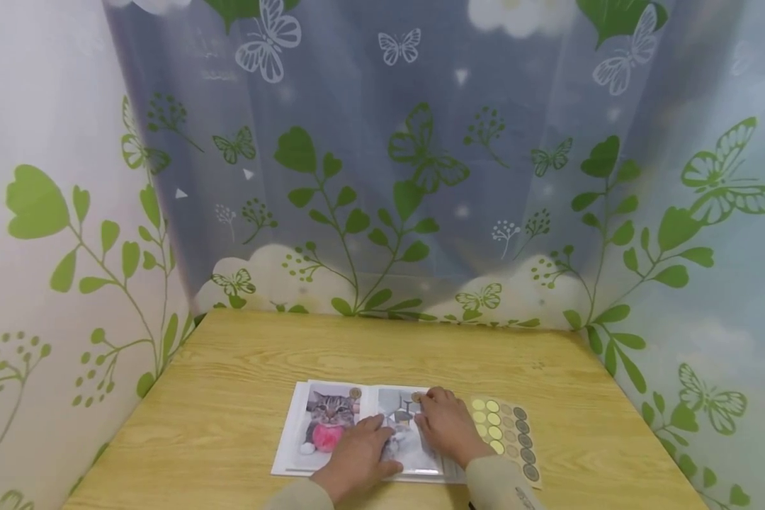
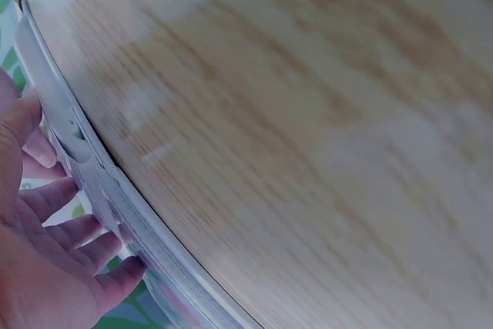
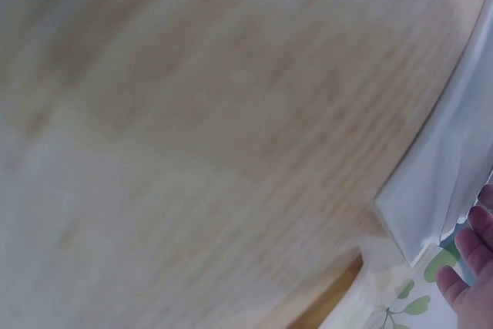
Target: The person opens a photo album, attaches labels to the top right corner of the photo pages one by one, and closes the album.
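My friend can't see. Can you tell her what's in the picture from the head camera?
Two hands rest on an open photo album on a wooden table: the left hand lies flat across the middle, and the right hand touches the right page. The left page shows a cat photo, a sheet of round stickers lies beside the album, and leaf-and-butterfly curtains hang behind.

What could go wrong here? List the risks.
1. The right hand presses a round sticker at the photo's top corner; a slip could set it crooked.
2. The left hand rests flat on the album; lifting it may let the page shift.
3. The sleeve overlaps the sticker sheet and could drag it.
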Tool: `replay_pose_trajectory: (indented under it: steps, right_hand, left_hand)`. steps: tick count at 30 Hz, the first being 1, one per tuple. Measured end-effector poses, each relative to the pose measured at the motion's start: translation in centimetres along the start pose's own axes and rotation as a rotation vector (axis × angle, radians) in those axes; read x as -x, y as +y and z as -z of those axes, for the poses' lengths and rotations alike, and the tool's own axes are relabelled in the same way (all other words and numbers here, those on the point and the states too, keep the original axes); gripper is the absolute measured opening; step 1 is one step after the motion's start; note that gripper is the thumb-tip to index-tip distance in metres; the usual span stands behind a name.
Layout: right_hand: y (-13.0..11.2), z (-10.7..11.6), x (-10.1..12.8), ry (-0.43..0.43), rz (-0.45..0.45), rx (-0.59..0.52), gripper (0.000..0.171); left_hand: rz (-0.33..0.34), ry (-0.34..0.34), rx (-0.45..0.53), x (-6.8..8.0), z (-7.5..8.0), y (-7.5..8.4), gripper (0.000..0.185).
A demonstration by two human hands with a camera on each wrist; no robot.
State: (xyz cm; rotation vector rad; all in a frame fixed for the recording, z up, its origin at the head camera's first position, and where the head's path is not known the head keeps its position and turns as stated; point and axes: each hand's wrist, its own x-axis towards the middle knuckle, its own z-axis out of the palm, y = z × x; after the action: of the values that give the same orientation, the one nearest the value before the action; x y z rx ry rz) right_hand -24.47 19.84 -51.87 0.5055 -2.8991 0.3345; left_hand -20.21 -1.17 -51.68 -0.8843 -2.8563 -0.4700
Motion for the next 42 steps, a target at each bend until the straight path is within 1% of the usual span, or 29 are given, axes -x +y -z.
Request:
replay_pose_trajectory:
  steps: [4,9,20,28,33,38,42]
  right_hand:
    - [0.0,-0.2,-0.5,-0.008,-0.028,0.002,0.041]
    - [-0.2,-0.4,-1.0,-0.014,-0.048,0.009,0.041]
    - [-0.8,-0.4,-1.2,0.003,-0.032,0.072,0.041]
    - [-1.0,-0.5,-1.5,-0.025,-0.015,0.152,0.045]
    - [-1.5,-0.5,-1.7,-0.020,0.025,0.185,0.044]
    - [-2.2,-0.6,-1.7,0.013,0.064,0.158,0.038]
    - [-3.0,-0.6,-1.7,0.003,0.085,0.131,0.038]
  left_hand:
    - [-0.008,0.004,0.011,0.0,0.3,0.0,0.060]
    - [0.002,-0.005,0.030,0.1,0.2,0.0,0.061]
    - [-0.008,0.013,0.027,0.1,0.1,0.0,0.060]
    - [-0.004,0.019,0.008,0.1,-0.4,-0.2,0.060]
    - [-0.011,0.031,0.003,0.1,-0.4,-0.2,0.060]
    - [-0.017,0.021,0.007,0.1,-0.2,-0.1,0.061]
    - [-0.015,0.014,0.010,0.2,-0.2,-0.2,0.062]
